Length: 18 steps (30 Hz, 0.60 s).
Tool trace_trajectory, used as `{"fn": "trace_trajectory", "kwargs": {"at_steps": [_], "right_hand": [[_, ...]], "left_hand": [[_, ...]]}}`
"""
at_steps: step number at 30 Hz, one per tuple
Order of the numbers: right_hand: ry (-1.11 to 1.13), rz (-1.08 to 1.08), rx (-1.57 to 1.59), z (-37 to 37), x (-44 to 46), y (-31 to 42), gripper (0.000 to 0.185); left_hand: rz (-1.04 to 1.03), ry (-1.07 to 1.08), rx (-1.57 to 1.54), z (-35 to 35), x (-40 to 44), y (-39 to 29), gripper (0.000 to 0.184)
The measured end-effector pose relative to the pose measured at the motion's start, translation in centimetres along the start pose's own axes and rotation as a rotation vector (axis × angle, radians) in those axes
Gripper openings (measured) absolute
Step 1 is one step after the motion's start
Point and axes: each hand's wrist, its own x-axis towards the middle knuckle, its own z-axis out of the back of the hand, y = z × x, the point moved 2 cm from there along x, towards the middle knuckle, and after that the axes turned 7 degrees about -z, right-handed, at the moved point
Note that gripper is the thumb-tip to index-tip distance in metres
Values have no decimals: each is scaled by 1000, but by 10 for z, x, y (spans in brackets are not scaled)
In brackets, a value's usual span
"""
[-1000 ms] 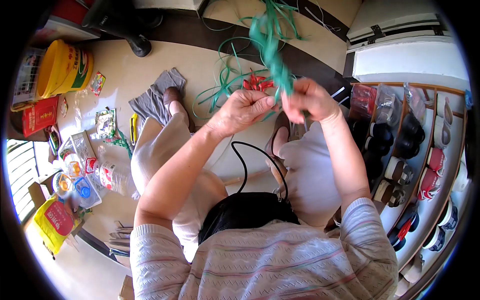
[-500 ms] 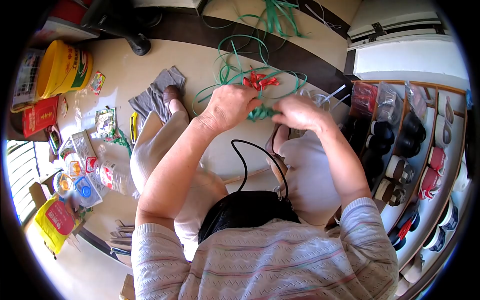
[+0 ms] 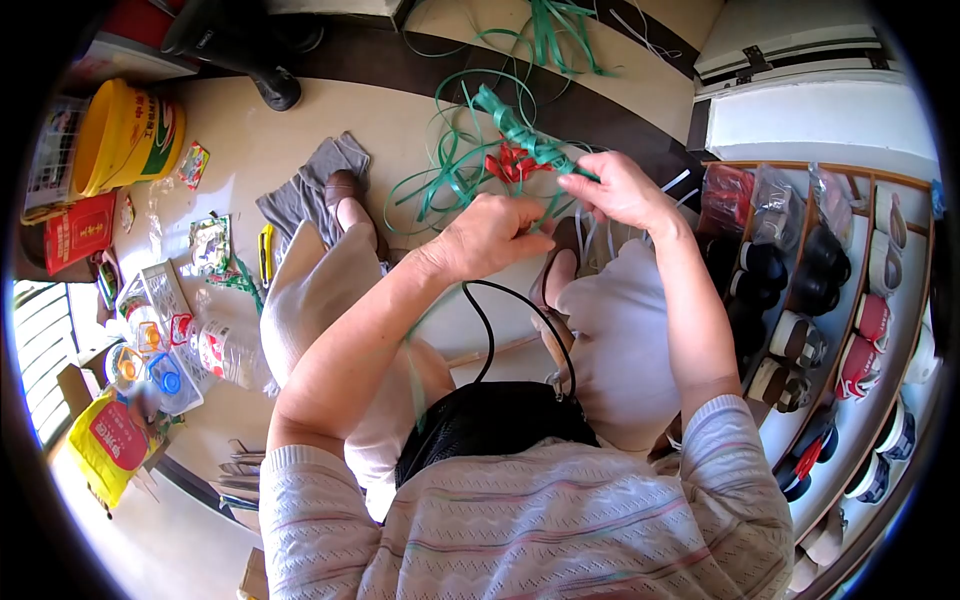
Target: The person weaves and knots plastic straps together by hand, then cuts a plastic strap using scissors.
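A woven piece of green plastic strapping (image 3: 518, 128) slants up and away from my right hand (image 3: 622, 192), whose thumb and fingers pinch its near end. My left hand (image 3: 492, 238) is closed, lower and to the left, on a green plastic strip (image 3: 416, 378) that hangs down past my forearm, blurred. A short stretch of strip spans the gap between both hands. Just beyond them lie a red ribbon-like bundle (image 3: 508, 162) and loose loops of green strap (image 3: 452, 180) on the floor.
More green strap (image 3: 556, 35) lies farther off. A shoe rack (image 3: 850, 300) stands on the right. Along the left are a yellow bucket (image 3: 130, 138), plastic bottles (image 3: 225, 352) and a yellow cutter (image 3: 267, 255). A black bag (image 3: 490, 425) rests on my lap.
My left hand has moved down and right, toward my body. The woven green piece, earlier low between the hands, now points up and away from my right hand, which has shifted slightly.
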Motion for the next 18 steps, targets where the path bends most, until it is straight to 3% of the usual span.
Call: {"fn": "trace_trajectory", "kwargs": {"at_steps": [3,6,7,11,13,14,15,18], "right_hand": [[40,7,-327,-4,-1,2,29],[89,213,-594,-15,7,-12,31],[178,76,-557,-17,3,-9,30],[354,-3,-487,-27,3,-9,26],[460,177,-423,-31,-2,0,25],[513,269,-388,-33,-6,4,25],[622,99,-298,-33,-15,12,21],[750,73,109,-16,-25,14,18]], "left_hand": [[-161,6,142,-4,-4,6,16],[-185,-16,307,0,-5,9,14],[-181,-46,331,3,-5,10,14],[-173,-153,352,19,-5,11,12],[-181,-177,363,25,-6,17,10],[-164,-183,292,28,-6,19,11],[-150,-189,221,31,-6,20,11],[-36,-154,-144,35,-8,15,14]]}}
